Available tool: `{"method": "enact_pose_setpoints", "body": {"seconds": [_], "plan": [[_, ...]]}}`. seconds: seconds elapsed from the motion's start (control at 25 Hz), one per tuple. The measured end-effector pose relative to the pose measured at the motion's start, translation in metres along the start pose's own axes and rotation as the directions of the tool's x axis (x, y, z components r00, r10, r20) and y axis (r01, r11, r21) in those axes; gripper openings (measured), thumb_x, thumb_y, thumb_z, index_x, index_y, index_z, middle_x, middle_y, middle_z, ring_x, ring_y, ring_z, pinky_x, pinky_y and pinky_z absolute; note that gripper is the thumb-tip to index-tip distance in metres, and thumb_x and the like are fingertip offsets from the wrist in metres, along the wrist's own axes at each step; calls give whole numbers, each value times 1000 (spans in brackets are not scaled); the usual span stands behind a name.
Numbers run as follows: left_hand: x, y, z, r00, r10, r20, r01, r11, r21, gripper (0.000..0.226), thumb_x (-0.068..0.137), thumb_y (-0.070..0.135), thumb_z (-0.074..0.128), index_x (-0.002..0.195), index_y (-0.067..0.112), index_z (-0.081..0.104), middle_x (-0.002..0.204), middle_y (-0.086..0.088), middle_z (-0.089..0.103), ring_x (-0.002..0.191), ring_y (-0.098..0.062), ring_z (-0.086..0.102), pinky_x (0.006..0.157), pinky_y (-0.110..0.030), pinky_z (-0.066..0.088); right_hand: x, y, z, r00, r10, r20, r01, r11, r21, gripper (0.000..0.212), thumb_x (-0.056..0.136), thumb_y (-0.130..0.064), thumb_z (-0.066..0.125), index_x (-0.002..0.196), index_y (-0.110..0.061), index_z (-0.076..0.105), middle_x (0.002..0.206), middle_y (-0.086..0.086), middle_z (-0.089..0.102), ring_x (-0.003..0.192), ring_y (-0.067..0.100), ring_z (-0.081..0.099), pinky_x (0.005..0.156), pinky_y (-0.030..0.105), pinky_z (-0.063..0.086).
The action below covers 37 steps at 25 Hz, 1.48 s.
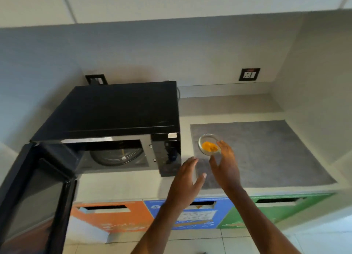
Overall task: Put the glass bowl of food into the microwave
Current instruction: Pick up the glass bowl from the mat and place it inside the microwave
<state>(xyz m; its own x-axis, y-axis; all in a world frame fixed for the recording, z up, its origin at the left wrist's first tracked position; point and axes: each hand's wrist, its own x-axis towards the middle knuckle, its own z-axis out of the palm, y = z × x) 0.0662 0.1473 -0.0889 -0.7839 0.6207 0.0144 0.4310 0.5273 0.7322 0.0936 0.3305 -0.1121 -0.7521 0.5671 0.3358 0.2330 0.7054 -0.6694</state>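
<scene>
A small glass bowl (pixel 205 142) with orange food in it is over the grey mat (pixel 266 153) on the counter, just right of the microwave. My right hand (pixel 226 164) is wrapped around the bowl's near right side, thumb and fingers touching its rim. My left hand (pixel 187 179) hovers open just left of and below the bowl, fingers spread, holding nothing. The black microwave (pixel 122 109) stands at the left with its door (pixel 34 194) swung wide open toward me. Its glass turntable (pixel 116 154) shows inside the cavity.
A wall socket (pixel 249 74) is on the back wall above the counter. Below the counter front are orange (pixel 114 217), blue (pixel 190 213) and green (pixel 270 210) bin panels with slots. The open door juts out at the lower left.
</scene>
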Motion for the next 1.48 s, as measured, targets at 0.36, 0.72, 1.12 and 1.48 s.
{"method": "enact_pose_setpoints", "body": {"seconds": [0.36, 0.72, 1.12, 1.48], "plan": [[113, -9, 81, 870, -483, 101, 473, 759, -447, 53, 103, 36, 55, 151, 19, 43, 152, -4, 52, 136, -22, 53, 105, -29, 42, 56, 92, 45, 722, 600, 345, -660, 445, 606, 50, 97, 1, 57, 145, -3, 42, 130, 15, 55, 99, 19, 55, 73, 25, 45], [177, -21, 89, 838, -539, 89, 457, 603, -653, 23, 98, 19, 58, 120, 27, 60, 109, 4, 70, 105, -17, 67, 91, -37, 55, 96, 109, 68, 749, 508, 425, -648, 427, 631, 21, 95, 5, 53, 102, -7, 68, 84, 8, 70, 69, 13, 65, 57, 23, 50], [191, -24, 96, 813, -576, 85, 434, 502, -748, 38, 95, 8, 59, 128, 27, 63, 120, -2, 67, 110, -17, 64, 85, -31, 57, 100, 120, 73, 714, 530, 457, -687, 408, 601, 18, 93, 0, 60, 107, -10, 67, 96, 12, 72, 86, 23, 69, 68, 31, 56], [155, -27, 101, 806, -588, 73, 417, 477, -773, 37, 95, 5, 59, 125, 27, 63, 116, 1, 71, 104, -11, 66, 90, -35, 58, 59, 106, 57, 753, 525, 396, -646, 478, 595, 3, 93, -10, 69, 96, -10, 71, 82, 5, 71, 80, 21, 65, 60, 23, 53]]}}
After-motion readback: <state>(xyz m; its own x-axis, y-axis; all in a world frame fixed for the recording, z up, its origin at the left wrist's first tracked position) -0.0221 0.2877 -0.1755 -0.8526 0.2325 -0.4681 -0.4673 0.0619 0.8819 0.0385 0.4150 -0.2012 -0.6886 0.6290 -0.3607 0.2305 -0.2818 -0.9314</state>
